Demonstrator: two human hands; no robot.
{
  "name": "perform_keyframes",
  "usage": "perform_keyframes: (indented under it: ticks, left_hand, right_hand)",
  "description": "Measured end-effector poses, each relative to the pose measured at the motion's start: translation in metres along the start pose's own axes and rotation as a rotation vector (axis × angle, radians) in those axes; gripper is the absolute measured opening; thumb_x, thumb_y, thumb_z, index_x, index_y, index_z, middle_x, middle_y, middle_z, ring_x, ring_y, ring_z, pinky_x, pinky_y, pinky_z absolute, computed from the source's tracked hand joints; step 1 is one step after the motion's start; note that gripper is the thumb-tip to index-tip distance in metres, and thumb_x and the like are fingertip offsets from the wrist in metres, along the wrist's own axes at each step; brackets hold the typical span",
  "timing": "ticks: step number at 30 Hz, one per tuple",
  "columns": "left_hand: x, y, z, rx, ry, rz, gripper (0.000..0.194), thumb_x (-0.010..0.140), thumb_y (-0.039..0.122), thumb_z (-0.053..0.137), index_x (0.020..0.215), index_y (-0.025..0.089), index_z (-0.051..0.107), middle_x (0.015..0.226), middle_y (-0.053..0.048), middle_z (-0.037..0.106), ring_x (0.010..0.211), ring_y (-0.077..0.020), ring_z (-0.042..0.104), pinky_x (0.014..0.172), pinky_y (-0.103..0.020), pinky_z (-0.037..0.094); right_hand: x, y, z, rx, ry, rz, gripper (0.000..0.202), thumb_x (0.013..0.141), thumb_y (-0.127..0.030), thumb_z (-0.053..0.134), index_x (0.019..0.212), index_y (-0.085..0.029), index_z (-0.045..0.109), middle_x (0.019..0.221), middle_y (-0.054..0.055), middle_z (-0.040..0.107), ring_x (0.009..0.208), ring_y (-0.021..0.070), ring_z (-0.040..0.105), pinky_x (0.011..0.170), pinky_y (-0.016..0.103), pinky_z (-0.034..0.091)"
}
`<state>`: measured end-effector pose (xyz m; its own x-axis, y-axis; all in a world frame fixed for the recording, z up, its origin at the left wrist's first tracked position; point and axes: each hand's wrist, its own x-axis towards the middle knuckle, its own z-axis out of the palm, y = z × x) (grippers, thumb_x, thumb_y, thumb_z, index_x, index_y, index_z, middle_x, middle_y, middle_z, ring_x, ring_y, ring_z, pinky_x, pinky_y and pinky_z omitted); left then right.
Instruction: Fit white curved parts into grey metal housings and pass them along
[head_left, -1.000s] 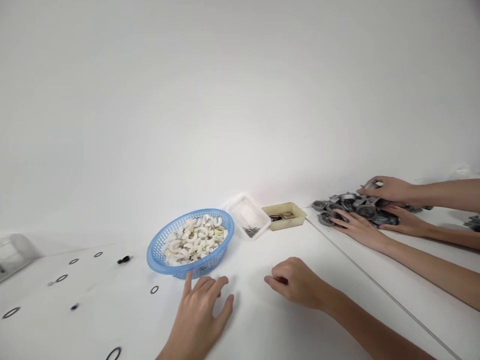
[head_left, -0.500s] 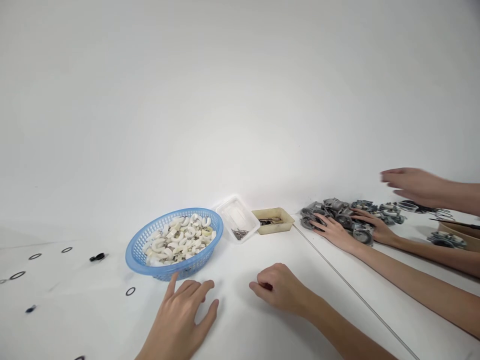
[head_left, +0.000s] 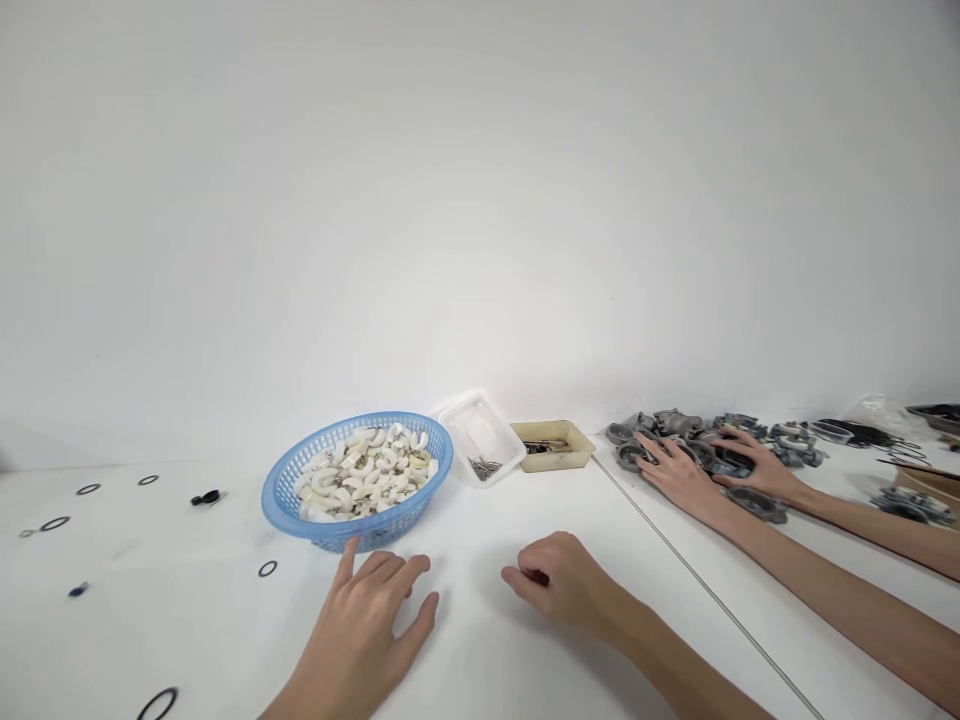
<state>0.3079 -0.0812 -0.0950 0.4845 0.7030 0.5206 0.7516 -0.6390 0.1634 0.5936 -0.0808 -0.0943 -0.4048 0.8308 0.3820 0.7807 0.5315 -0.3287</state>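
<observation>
Left hand (head_left: 356, 630) spread, one fingertip at the near rim of the blue basket (head_left: 279, 507), left of centre; right hand (head_left: 566, 585) loosely curled, contents hidden; light contact should avoid tipping the white pieces (head_left: 371, 472).

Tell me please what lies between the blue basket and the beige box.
A white tray holding metal pieces lies between the blue basket and beige box, in the head view.

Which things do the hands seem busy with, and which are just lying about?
Seem busy with:
- blue basket of white pieces, by the left hand
- grey parts, under someone else's hands

Seem just lying about:
- black rings
- small black thing
- white tray
- yellowish tray
</observation>
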Motion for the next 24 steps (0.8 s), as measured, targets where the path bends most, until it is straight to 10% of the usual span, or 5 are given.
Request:
perform_keyframes:
  ticks: [24]
  left_hand:
    - [-0.0005,0.0033,-0.0041,0.001,0.032,0.042,0.019,0.095,0.029,0.056,0.114,0.029,0.06,0.083,0.005,0.067,0.086,-0.0214,0.07,0.119,-0.066,0.018]
  right_hand:
    - [0.0009,0.0008,-0.0002,0.007,-0.023,0.023,0.052,0.093,-0.026,0.049,0.056,-0.019,0.014,0.056,-0.006,0.014,0.056,0.0105,0.014,0.056,0.028,0.014]
